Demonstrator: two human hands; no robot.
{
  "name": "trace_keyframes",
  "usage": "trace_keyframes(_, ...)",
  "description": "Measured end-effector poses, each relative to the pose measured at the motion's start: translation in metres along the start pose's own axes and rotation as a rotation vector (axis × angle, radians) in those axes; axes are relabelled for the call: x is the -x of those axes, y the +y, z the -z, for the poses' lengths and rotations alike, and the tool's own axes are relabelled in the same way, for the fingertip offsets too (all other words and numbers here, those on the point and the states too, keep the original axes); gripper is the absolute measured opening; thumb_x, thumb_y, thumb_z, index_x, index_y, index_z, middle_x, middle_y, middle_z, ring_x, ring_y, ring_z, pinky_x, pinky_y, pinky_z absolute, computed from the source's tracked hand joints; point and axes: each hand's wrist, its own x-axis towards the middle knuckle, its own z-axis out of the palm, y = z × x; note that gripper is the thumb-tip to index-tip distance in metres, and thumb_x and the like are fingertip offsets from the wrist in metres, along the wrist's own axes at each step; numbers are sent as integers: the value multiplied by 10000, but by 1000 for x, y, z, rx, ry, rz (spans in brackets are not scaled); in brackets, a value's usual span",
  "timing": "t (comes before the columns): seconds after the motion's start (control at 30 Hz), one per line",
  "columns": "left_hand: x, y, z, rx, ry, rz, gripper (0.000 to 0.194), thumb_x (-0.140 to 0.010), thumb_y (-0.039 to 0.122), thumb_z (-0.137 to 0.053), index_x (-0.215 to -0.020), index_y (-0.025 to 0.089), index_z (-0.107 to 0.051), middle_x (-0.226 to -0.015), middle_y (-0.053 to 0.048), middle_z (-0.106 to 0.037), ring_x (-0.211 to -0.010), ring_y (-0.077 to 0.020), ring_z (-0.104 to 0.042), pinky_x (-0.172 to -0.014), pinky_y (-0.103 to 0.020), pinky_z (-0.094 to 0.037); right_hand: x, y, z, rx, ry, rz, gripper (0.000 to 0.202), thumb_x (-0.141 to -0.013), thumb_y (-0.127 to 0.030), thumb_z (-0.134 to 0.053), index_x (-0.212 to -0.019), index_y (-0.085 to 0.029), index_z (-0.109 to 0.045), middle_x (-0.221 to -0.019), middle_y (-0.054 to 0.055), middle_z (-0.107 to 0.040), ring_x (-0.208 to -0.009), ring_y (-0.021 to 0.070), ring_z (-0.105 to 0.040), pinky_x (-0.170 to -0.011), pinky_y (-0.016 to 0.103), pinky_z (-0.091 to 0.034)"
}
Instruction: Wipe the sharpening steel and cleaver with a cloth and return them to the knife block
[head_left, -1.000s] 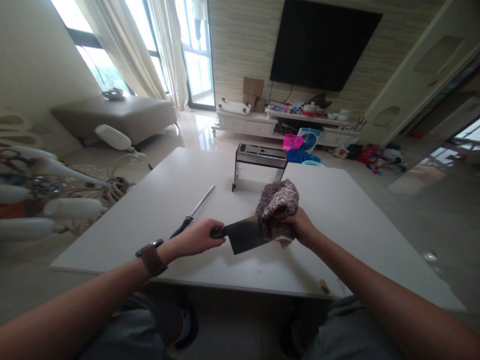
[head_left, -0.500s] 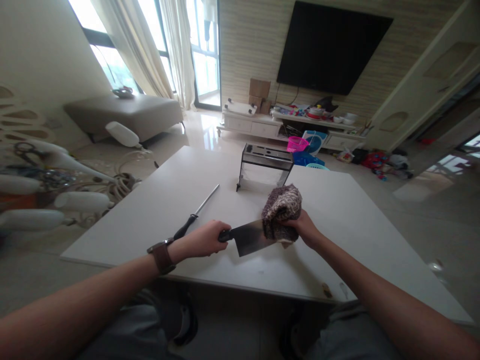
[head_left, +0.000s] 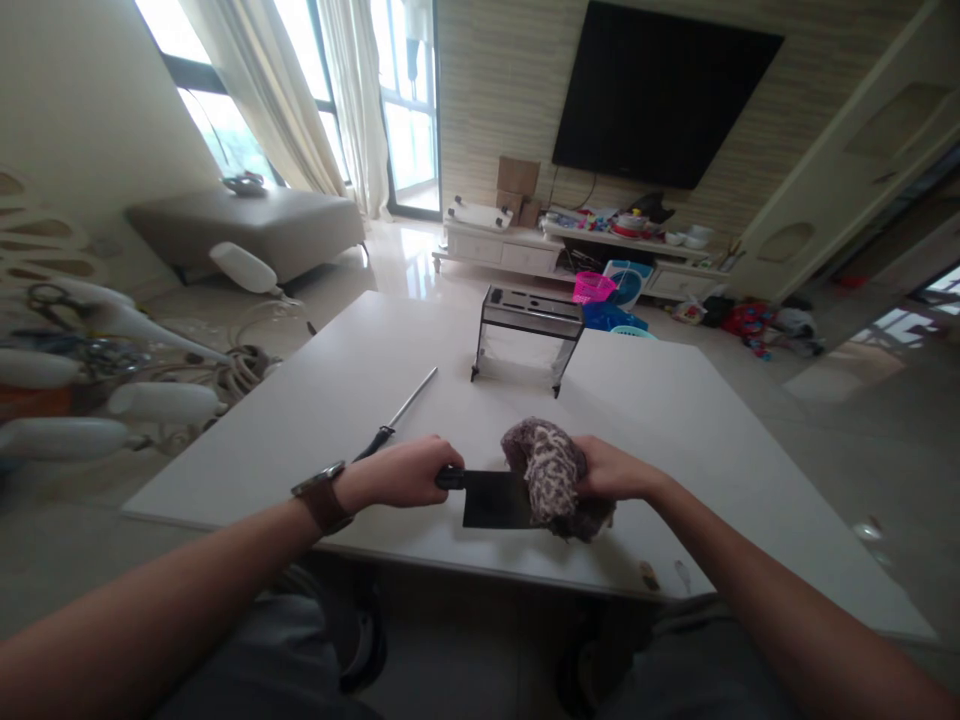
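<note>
My left hand (head_left: 418, 474) is closed round the black handle of a cleaver (head_left: 495, 500), with the broad dark blade pointing right. A fluffy brown and white cloth (head_left: 551, 470) wraps over the far end of the blade, hiding its tip. From the right, my right hand (head_left: 611, 468) grips that cloth against the blade. Both are held over the near part of the white table (head_left: 300, 430). A honing steel (head_left: 405, 408) with a black handle lies left of the cleaver, its handle partly behind my left wrist.
A knife block (head_left: 529, 335) with clear sides and a slotted metal top stands toward the table's far edge. Two small items, one a dark brown piece (head_left: 649, 576), lie at the near right edge. White lamp shades (head_left: 169, 402) and cables crowd the left side.
The cloth has come down and nearer to me, with my right hand turning over it. The cleaver's blade has tilted to lie more level and looks darker.
</note>
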Motion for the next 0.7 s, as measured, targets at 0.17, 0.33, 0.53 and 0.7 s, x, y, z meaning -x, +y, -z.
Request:
trace_keyframes(0.17, -7, 13, -1, -88, -14, -12, 118, -689, 136, -577, -686, 228, -651, -667, -38, -636, -706, -222, -593, -614, -299, -389, 4, -8, -3, 156, -148, -27, 384, -591, -183, -778, -975, -184, -764, -890, -10, -773, -819, 234, -700, -709, 260, -549)
trace_keyframes(0.33, -17, 22, 4, -130, -10, -48, 145, -668, 123, -585, -704, 234, -671, -684, -48, -648, -712, -235, -611, -610, -313, -398, 14, -12, 16, 174, -172, -69, 397, -613, -172, -757, -1009, -193, -762, -912, -3, -774, -846, 248, -702, -705, 256, -545)
trace_keyframes(0.53, -30, 37, 13, -244, -3, -41, 165, -686, 144, -599, -759, 244, -710, -737, -51, -671, -730, -238, -654, -601, -308, -421, 19, -19, 20, 107, -45, -17, 432, -649, -221, -758, -1076, -165, -713, -992, 7, -761, -897, 237, -689, -801, 280, -547)
trace_keyframes(0.7, -41, 52, 6, -283, -8, -63, 119, -711, 203, -629, -797, 220, -710, -803, -86, -700, -734, -254, -675, -572, -309, -432, 10, -26, -15, 221, -130, 80, 441, -641, -281, -795, -1061, -172, -711, -920, -10, -746, -805, 199, -655, -718, 243, -501)
